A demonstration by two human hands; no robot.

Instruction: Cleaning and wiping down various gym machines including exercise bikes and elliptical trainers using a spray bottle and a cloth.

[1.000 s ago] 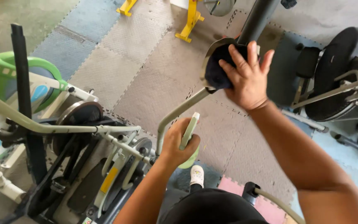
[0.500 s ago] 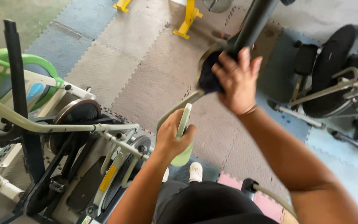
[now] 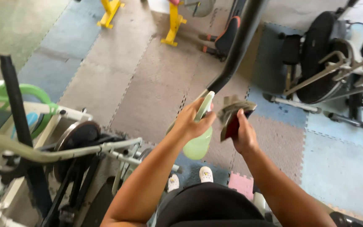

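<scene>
My left hand (image 3: 192,122) grips a pale green spray bottle (image 3: 199,143) by its neck, the nozzle tilted toward my right hand. My right hand (image 3: 243,134) holds a dark folded cloth (image 3: 233,115) up in front of the bottle's nozzle, a few centimetres from it. Both hands are close together above the foam floor mats. A black curved handlebar (image 3: 240,42) of an exercise machine rises just beyond the cloth toward the top of the view.
An elliptical machine with grey bars (image 3: 43,153) and a green frame (image 3: 5,96) stands at the left. Yellow equipment legs (image 3: 173,25) are at the back. Another black-wheeled exercise machine (image 3: 320,59) is on the right. My white shoes (image 3: 206,173) stand on coloured floor mats.
My right hand has come off the black handlebar with the cloth and lowered to meet the spray bottle, which my left hand has raised toward it.
</scene>
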